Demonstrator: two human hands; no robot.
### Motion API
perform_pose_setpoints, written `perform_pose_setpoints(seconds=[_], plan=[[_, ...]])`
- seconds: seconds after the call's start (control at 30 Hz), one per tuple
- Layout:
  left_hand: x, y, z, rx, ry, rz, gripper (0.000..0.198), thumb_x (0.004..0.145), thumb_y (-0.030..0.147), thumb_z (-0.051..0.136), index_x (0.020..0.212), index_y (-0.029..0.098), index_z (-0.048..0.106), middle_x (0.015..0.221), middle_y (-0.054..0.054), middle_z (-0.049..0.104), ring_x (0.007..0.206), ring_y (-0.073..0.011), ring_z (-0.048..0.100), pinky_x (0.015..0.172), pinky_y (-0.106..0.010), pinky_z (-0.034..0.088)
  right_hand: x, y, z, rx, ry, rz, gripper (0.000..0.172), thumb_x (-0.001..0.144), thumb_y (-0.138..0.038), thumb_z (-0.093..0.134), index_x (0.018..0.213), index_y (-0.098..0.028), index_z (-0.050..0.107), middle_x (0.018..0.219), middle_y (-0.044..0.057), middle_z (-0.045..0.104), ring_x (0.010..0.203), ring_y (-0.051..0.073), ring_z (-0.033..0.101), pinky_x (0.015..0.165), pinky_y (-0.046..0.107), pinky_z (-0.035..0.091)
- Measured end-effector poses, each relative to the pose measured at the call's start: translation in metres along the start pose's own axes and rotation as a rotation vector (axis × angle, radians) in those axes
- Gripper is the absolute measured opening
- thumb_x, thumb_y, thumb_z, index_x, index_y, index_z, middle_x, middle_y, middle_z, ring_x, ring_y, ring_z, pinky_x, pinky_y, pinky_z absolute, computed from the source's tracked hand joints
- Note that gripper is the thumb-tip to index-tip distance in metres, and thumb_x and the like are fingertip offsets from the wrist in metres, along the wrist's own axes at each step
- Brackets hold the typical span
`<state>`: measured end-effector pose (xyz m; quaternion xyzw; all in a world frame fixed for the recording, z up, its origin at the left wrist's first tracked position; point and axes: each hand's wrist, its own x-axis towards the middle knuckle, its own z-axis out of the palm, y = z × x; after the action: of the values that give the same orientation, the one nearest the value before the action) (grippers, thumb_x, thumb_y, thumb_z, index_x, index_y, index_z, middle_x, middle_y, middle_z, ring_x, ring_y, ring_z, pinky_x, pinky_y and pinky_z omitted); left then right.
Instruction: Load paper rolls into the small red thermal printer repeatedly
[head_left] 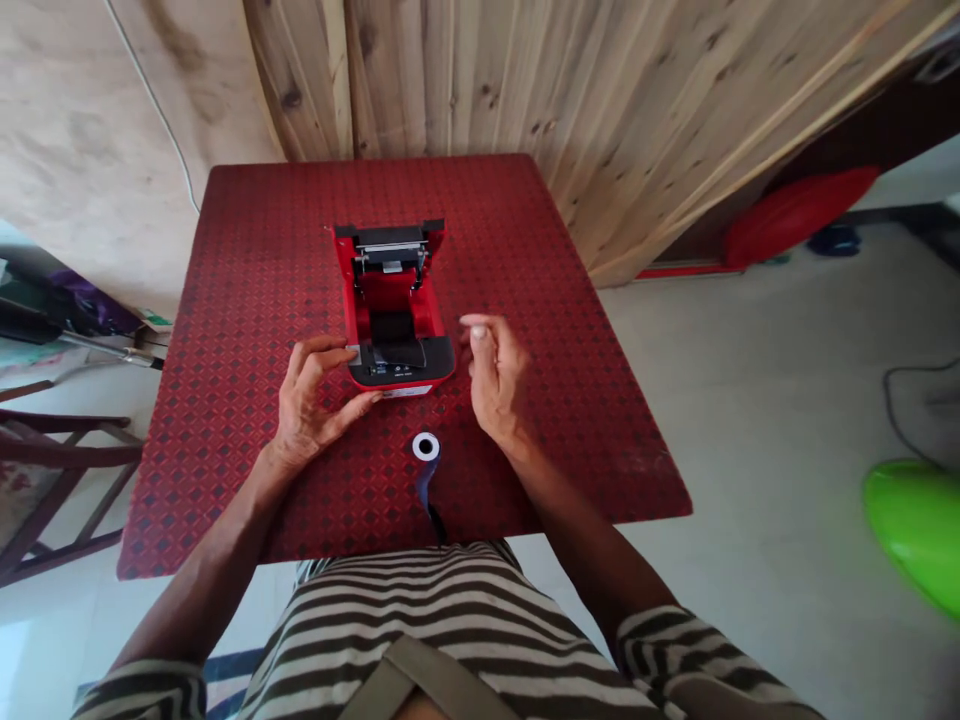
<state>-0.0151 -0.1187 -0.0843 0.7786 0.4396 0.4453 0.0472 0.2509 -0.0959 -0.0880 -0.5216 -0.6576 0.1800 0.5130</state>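
Note:
A red and black label printer [402, 378] stands on the table with its lid [390, 242] raised. Inside its bay sits a dark roll [391, 326], and a dark strip from it lies over the front panel. My left hand [311, 395] grips the printer's front left corner, fingers on the side and top, thumb low at the front. My right hand [496, 375] is just right of the printer, not touching it, fingers loosely bent and holding nothing. In front of the printer lies a small roll [425, 446] with a white ring end, its dark strip trailing to the table's front edge.
The table [585, 430] has a red patterned cover and meets a wooden plank wall [465, 80] behind. A wooden chair [67, 455] stands at the left. On the floor at right are a green object [919, 530] and a cord [900, 420].

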Motion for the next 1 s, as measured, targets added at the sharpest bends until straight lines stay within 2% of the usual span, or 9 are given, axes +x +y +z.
perform_pose_setpoints(seconds=[0.1,0.2,0.3,0.37,0.53,0.63,0.73,0.87,1.0], plan=[[-0.001,0.000,0.002,-0.016,0.014,0.022,0.051,0.094,0.050,0.083,0.133,0.024,0.062,0.127,-0.010,0.069,0.117,-0.0232,0.071,0.098,-0.041,0.064,0.031,-0.022,-0.006,-0.122,-0.048,-0.275,0.023,0.113,-0.036,0.056,0.107,-0.023,0.075,0.098,0.004,0.076,0.087,0.017,0.069,0.082,0.033,0.057],[-0.003,0.001,0.003,-0.009,0.020,0.033,0.052,0.095,0.048,0.082,0.136,0.023,0.061,0.128,-0.010,0.068,0.120,-0.0237,0.070,0.101,-0.041,0.064,0.066,-0.042,0.009,-0.320,-0.398,-0.472,0.014,0.107,-0.020,0.066,0.102,-0.020,0.079,0.101,0.007,0.078,0.100,0.022,0.072,0.096,0.039,0.058],[-0.004,0.001,0.004,-0.003,0.009,0.045,0.055,0.096,0.046,0.081,0.140,0.022,0.060,0.130,-0.011,0.067,0.120,-0.0235,0.070,0.103,-0.040,0.065,0.093,-0.059,0.033,-0.582,-0.742,-0.413,0.015,0.101,-0.008,0.068,0.106,-0.013,0.081,0.109,0.015,0.081,0.106,0.027,0.075,0.100,0.043,0.058],[-0.004,0.002,0.004,0.012,-0.002,0.049,0.055,0.097,0.046,0.080,0.142,0.022,0.059,0.129,-0.011,0.067,0.120,-0.0232,0.069,0.103,-0.039,0.066,0.104,-0.070,0.043,-0.711,-0.896,-0.323,0.022,0.102,-0.005,0.062,0.114,-0.008,0.080,0.117,0.021,0.081,0.109,0.031,0.078,0.097,0.044,0.059],[-0.004,0.004,0.004,0.031,-0.002,0.060,0.052,0.100,0.047,0.077,0.141,0.022,0.059,0.129,-0.011,0.067,0.121,-0.0224,0.069,0.106,-0.037,0.066,0.115,-0.085,0.048,-0.810,-1.066,-0.246,0.033,0.101,-0.003,0.055,0.122,-0.007,0.079,0.122,0.025,0.080,0.113,0.036,0.079,0.093,0.043,0.059],[-0.004,0.005,0.005,0.024,0.004,0.059,0.052,0.100,0.047,0.077,0.141,0.022,0.059,0.129,-0.011,0.067,0.122,-0.0221,0.069,0.107,-0.038,0.065,0.115,-0.082,0.046,-0.787,-1.070,-0.293,0.032,0.099,-0.003,0.056,0.123,-0.008,0.078,0.125,0.024,0.080,0.117,0.034,0.077,0.096,0.042,0.058],[-0.004,0.005,0.005,0.017,0.005,0.056,0.052,0.099,0.047,0.078,0.141,0.023,0.060,0.128,-0.011,0.068,0.121,-0.0223,0.069,0.106,-0.037,0.066,0.108,-0.081,0.038,-0.767,-0.975,-0.331,0.028,0.101,-0.009,0.059,0.123,-0.009,0.075,0.125,0.021,0.079,0.119,0.033,0.075,0.102,0.043,0.056],[-0.005,0.004,0.005,0.000,0.003,0.026,0.056,0.097,0.048,0.081,0.142,0.023,0.061,0.130,-0.011,0.068,0.120,-0.0231,0.070,0.104,-0.038,0.066,0.090,-0.092,0.008,-0.608,-0.706,-0.340,0.020,0.097,-0.012,0.065,0.114,-0.014,0.075,0.118,0.015,0.080,0.116,0.030,0.073,0.102,0.044,0.057],[-0.005,0.004,0.004,-0.004,-0.012,0.021,0.056,0.098,0.050,0.079,0.142,0.023,0.060,0.129,-0.011,0.068,0.120,-0.0233,0.070,0.103,-0.039,0.066,0.078,-0.081,-0.039,-0.235,-0.339,-0.229,0.022,0.090,-0.019,0.075,0.112,-0.022,0.075,0.108,0.005,0.082,0.090,0.022,0.075,0.086,0.038,0.062]])
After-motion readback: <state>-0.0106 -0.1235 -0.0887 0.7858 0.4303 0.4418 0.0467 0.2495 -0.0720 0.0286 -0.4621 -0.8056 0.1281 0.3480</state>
